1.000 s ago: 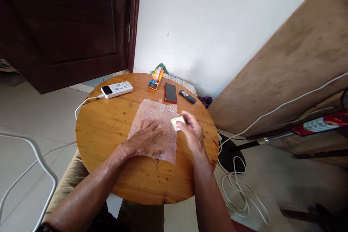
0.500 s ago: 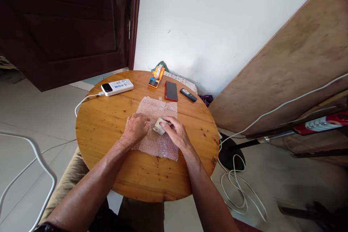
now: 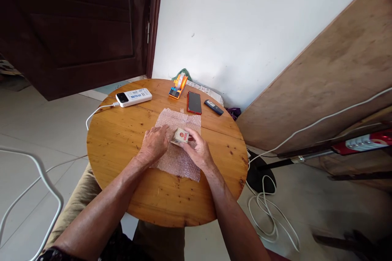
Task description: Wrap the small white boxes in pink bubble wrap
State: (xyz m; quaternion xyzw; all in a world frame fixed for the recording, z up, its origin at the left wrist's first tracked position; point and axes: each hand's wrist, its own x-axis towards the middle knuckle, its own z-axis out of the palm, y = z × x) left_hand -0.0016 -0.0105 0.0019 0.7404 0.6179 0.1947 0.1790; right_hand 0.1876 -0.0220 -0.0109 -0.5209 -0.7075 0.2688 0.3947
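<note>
A small pale box (image 3: 180,135) with a red round mark is gripped in my right hand (image 3: 199,151), thumb on the near side and fingers on the far side. It is tilted over a sheet of bubble wrap (image 3: 182,166) spread on the round wooden table. My left hand (image 3: 154,142) rests palm down across the sheet's left edge, its fingers extended and holding nothing. A narrow gap separates its fingertips from the box.
Behind the sheet lie a white power bank (image 3: 134,97) with a plugged-in cable, an orange tape dispenser (image 3: 178,85), a red-edged phone (image 3: 194,102) and a dark handset-like device (image 3: 213,107). A dark door (image 3: 92,28) stands at left. Loose white cable (image 3: 275,220) lies on the floor at right.
My right hand has turned and tipped the box, so its red-marked face now shows more fully. My left hand has stayed nearly in place. The view has shifted slightly.
</note>
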